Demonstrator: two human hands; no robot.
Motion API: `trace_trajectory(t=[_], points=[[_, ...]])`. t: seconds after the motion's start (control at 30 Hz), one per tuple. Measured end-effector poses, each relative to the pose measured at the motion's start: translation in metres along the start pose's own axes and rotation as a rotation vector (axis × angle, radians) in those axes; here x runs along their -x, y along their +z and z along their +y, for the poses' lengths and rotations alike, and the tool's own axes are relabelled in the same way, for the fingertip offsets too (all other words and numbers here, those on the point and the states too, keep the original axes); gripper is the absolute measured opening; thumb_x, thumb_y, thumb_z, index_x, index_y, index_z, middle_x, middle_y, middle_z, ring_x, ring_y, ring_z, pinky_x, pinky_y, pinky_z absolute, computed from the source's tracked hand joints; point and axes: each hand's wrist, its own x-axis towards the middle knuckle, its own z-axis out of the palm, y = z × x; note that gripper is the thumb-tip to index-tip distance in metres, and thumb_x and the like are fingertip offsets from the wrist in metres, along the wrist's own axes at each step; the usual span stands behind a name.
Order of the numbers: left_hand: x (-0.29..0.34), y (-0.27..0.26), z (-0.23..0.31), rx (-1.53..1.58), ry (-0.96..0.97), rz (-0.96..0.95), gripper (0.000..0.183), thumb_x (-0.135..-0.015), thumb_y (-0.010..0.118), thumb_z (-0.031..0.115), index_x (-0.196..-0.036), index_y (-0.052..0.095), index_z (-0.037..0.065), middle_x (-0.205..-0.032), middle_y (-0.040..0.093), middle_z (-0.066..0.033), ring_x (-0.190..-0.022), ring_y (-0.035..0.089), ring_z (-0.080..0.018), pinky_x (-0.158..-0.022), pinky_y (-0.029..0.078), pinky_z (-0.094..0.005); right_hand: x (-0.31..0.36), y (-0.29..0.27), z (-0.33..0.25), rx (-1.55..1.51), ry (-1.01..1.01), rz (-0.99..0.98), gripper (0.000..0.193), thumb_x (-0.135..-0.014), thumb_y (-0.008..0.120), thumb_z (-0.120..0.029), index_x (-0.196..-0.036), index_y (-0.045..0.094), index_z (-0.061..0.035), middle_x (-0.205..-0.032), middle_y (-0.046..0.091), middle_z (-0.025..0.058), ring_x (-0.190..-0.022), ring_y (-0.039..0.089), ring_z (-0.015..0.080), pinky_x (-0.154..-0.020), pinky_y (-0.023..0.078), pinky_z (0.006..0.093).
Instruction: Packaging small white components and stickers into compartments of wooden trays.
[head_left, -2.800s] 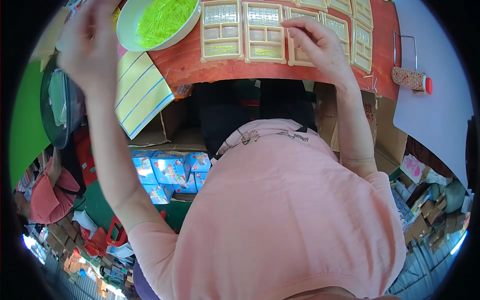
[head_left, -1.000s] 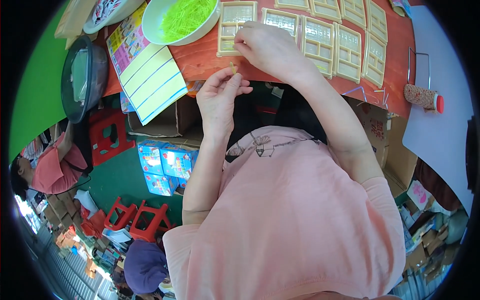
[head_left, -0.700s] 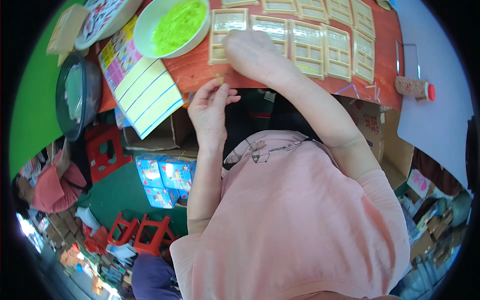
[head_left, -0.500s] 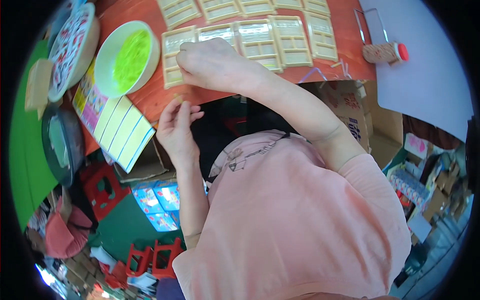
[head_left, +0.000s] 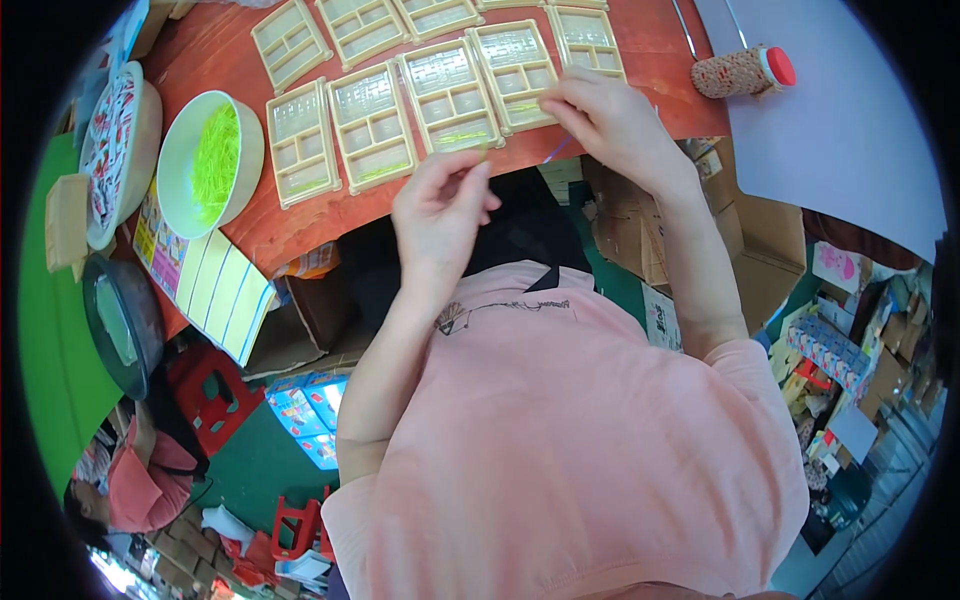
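Several cream compartment trays lie in two rows on the red table. Thin bright green strands lie in the lowest compartment of trays in the near row. My right hand is at the lower right corner of the fourth near tray, fingers closed together; whatever they hold is hidden. Just below the third near tray, my left hand is closed in a pinch, with a faint wisp of green strands at its fingertips. A white bowl at the left holds a heap of the green strands.
Left of the bowl stands a larger white basin of red, white and dark pieces. A striped yellow sheet hangs over the table edge. At the right is a red-lidded jar. Cardboard boxes and a red stool stand below.
Both hands have moved to the right along the near row, the right one from the leftmost trays to the fourth. The view has shifted, and green strands now show in several near trays.
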Motion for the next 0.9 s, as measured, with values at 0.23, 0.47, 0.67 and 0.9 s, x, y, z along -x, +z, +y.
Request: trace_trajectory(t=[0.23, 0.47, 0.67, 0.9], points=[[-0.01, 0.062, -0.009, 0.105, -0.081, -0.108, 0.007, -0.094, 0.064, -0.001, -0.1, 0.067, -0.003, -0.092, 0.066, -0.0046, -0.071, 0.067, -0.0092, -0.06, 0.055, -0.0224, 0.039, 0.014, -0.026, -0.835, 0.389, 0.072, 0.012, -0.097, 0.064, -0.008, -0.104, 0.069, 0.0011, -0.103, 0.067, 0.006, -0.098, 0.063, 0.0148, -0.082, 0.05, 0.0277], [0.002, 0.041, -0.017, -0.547, 0.613, -0.027, 0.014, -0.087, 0.068, -0.003, -0.102, 0.067, -0.002, -0.094, 0.066, -0.0132, -0.077, 0.069, -0.0256, -0.066, 0.056, -0.0318, 0.012, -0.008, 0.04, 0.033, -0.058, 0.203, 0.016, -0.088, 0.066, -0.001, -0.104, 0.067, -0.0002, -0.104, 0.066, 0.0163, -0.094, 0.065, 0.0355, -0.079, 0.054, 0.0406], [0.014, -0.019, 0.013, -0.732, 0.788, 0.176, 0.018, -0.081, 0.071, -0.003, -0.098, 0.068, 0.001, -0.099, 0.067, -0.0145, -0.084, 0.069, -0.033, -0.071, 0.058, -0.037, 0.017, -0.005, 0.043, 0.106, -0.042, 0.101, 0.016, -0.091, 0.066, -0.002, -0.106, 0.066, 0.0008, -0.105, 0.065, 0.0165, -0.095, 0.065, 0.0364, -0.081, 0.054, 0.0414], [-0.004, -0.143, 0.026, -0.57, 0.51, 0.841, 0.01, -0.095, 0.066, 0.008, -0.1, 0.061, 0.0, -0.086, 0.061, -0.0087, -0.076, 0.062, -0.0185, -0.06, 0.05, -0.0288, -0.052, 0.009, -0.022, -0.212, -0.126, 0.072, 0.018, -0.091, 0.066, -0.003, -0.108, 0.067, -0.0001, -0.101, 0.066, 0.0146, -0.092, 0.066, 0.0343, -0.078, 0.053, 0.0389]])
